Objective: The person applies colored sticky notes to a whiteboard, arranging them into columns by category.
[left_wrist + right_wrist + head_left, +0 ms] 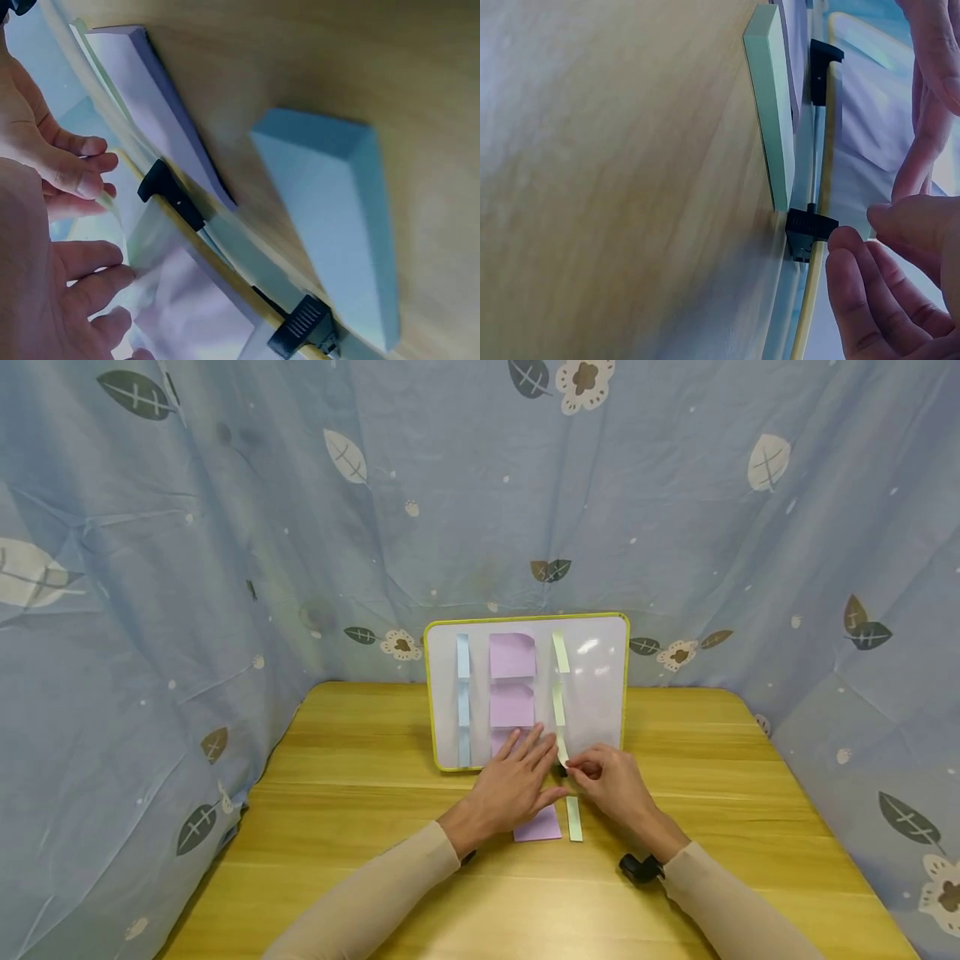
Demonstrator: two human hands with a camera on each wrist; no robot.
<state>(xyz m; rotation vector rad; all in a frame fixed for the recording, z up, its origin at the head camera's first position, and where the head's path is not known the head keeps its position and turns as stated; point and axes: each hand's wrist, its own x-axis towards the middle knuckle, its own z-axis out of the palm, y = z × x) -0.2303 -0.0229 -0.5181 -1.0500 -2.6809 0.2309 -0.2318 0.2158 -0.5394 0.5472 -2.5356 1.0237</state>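
Observation:
A small whiteboard (597,714) with a yellow frame stands upright at the back of the table. It bears columns of blue sticky strips (463,657), purple sticky notes (512,657) and green sticky strips (560,652). My left hand (516,785) lies with fingers extended over the lowest purple note, its fingertips beside the green column. Between thumb and fingers, my right hand (611,781) pinches the bottom end of the lowest green sticky strip (562,751). That end curls away from the board in the left wrist view. The left palm partly hides the lowest purple note.
On the wooden table (360,735), a purple note pad (540,828) and a green strip pad (574,820) lie before the board. A blue pad (322,210) shows in the left wrist view. Black clips (810,226) hold the board's lower edge. Patterned curtains (480,493) surround the table.

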